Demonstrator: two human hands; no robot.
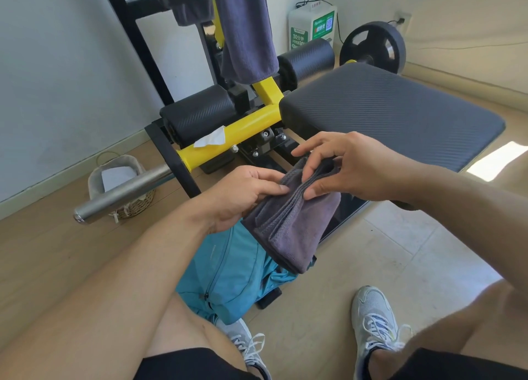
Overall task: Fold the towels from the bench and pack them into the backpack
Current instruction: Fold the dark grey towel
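Hanging between both hands, a folded grey towel sits in the air just above the open top of a teal backpack, which lies on the floor between the person's legs. The left hand pinches the towel's upper edge between thumb and fingers, curled round the stacked layers. The right hand grips the same top edge from the other side, thumb pressed on the near face and fingers hooked over the fold. The towel's lower corner hangs down near the backpack's mouth; whether it touches the fabric cannot be told.

Behind the hands stands a weight bench with a dark padded seat and a yellow frame. Another grey towel drapes over the upright part of the frame, with more dark cloth beside it. A white tissue lies on the yellow tube. A steel bar sticks out to the left, in front of a woven basket. A weight plate leans near the far wall. Two grey sneakers rest on the floor.
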